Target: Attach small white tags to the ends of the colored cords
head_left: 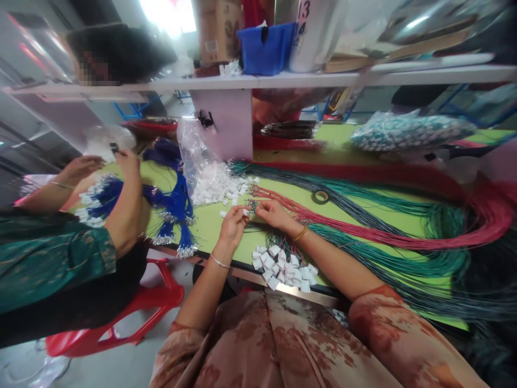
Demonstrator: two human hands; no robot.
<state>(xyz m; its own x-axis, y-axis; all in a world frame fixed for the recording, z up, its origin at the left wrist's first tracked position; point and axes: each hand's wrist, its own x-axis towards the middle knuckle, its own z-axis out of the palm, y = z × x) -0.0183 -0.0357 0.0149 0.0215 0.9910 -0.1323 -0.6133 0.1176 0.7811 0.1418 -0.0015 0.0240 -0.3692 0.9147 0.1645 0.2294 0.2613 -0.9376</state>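
My left hand [234,222] pinches a small white connector [245,212] over the green table [210,223]. Close beside it, my right hand [272,213] pinches the ends of thin wires [253,205] that meet the connector. Long bundles of red wires [363,229] and green wires [404,264] run off to the right from my fingers. A cluster of wired white connectors [283,268] lies at the table's near edge under my right forearm. A loose heap of white connectors [216,186] spills from a clear bag [194,151] just beyond my hands.
A co-worker on the left handles blue wires [173,202] with both hands [100,161], seated by a red plastic stool [133,312]. A tape roll [321,196] lies among the wires. A shelf [283,81] above carries a blue bin [266,48] and a cardboard box [218,29].
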